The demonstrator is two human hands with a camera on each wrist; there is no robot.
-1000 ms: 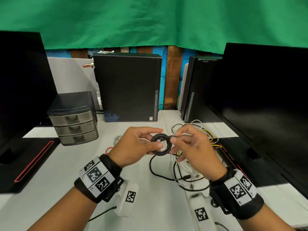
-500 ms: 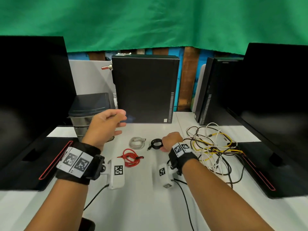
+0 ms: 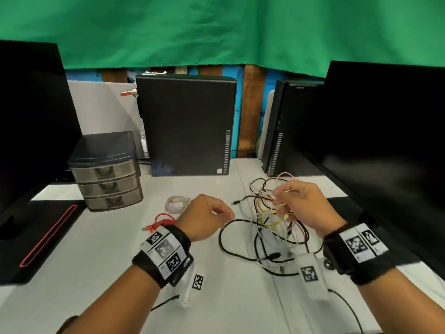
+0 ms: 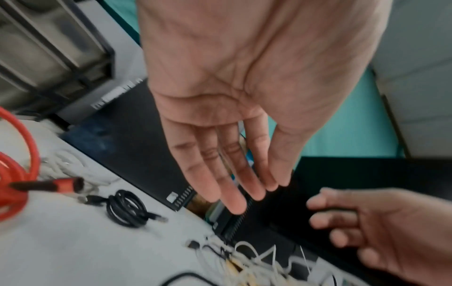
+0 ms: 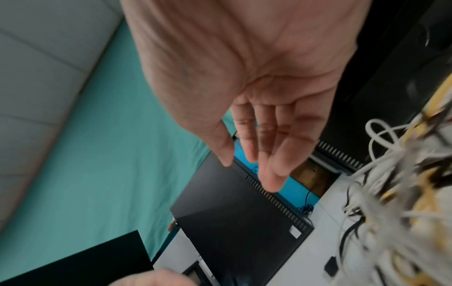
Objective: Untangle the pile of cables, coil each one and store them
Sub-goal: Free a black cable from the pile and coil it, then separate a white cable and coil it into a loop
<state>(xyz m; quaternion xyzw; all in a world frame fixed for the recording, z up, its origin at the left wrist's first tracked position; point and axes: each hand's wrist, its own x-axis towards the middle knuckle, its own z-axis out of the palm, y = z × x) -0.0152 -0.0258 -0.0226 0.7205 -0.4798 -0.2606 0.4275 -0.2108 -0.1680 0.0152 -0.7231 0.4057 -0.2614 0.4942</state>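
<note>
My left hand (image 3: 225,213) hovers over the white table (image 3: 96,249), fingers relaxed and empty; the left wrist view shows its open palm (image 4: 244,193). A coiled black cable (image 4: 127,210) lies on the table below it, hidden by that hand in the head view. A red coil (image 3: 161,221) and a whitish coil (image 3: 175,203) lie to the left. My right hand (image 3: 279,201) hangs just above the tangled pile of white, yellow and black cables (image 3: 272,220). Its fingers (image 5: 269,174) are straight and hold nothing; the pile (image 5: 403,203) is beside it.
A small grey drawer unit (image 3: 106,172) stands at the left rear. Two black computer towers (image 3: 187,126) (image 3: 289,131) stand at the back. Dark monitors flank the table left (image 3: 31,116) and right (image 3: 385,141), their bases on it.
Both hands held the black coil a second ago; the right hand then set it down by the other coils. The right hand has moved right over the tangle, and the left came back to the centre.
</note>
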